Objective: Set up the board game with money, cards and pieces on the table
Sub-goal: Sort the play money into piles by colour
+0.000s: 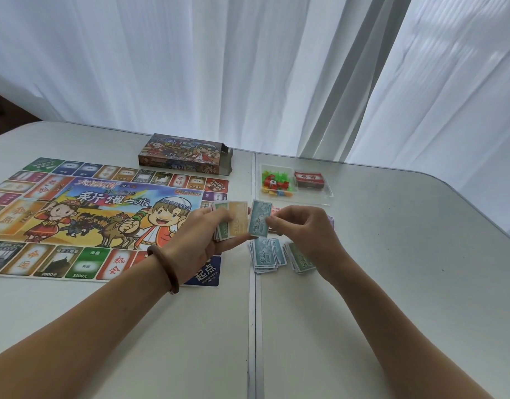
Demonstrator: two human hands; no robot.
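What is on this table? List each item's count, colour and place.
Game board: one, multicoloured, left on table.
Game box: one, multicoloured, behind board.
Clear tray: one, transparent, right on table.
Playing pieces: many, red, green, yellow, in tray.
Card deck: one, red, in tray.
Blue note pile: one, blue, beside board.
Green note pile: one, green, beside blue pile.
Bracelet: one, brown, left wrist.
Left hand: one, holds fanned notes.
Right hand: one, pinches blue note.

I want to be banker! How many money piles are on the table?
4: a blue pile and a green pile nearest the person, a pink pile and a purple edge partly behind the right hand. More may be hidden.
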